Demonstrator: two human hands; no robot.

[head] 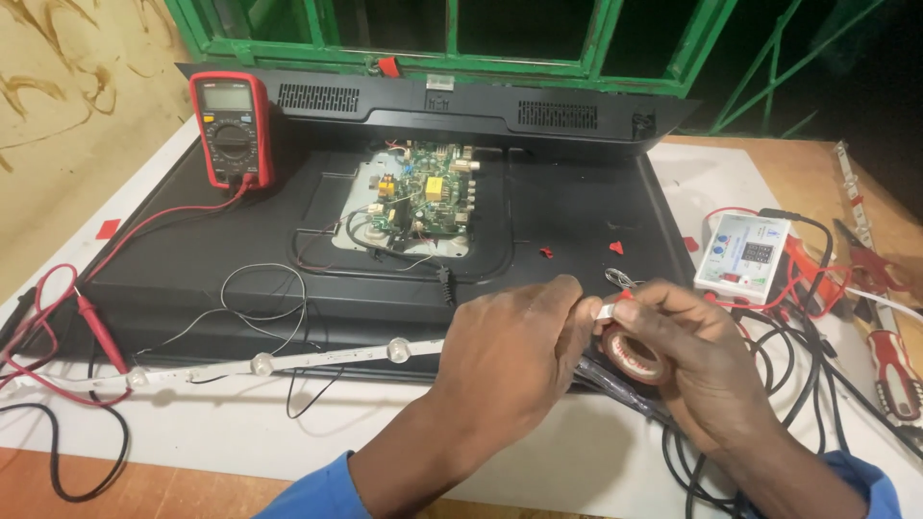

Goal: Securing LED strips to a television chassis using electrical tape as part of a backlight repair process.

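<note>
An electronics repair workshop is indicated: an opened flat television (385, 231) with its circuit board (430, 197) exposed is laid on the table (577, 452), flanked by a red multimeter (232, 128) and screwdrivers (889, 360).

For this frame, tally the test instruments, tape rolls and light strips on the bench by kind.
Red-cased handheld multimeter: 1
White box tester with red display: 1
Red roll of tape, in the right hand: 1
White light strip with round lenses, held by the left hand: 1
Total: 4
</note>
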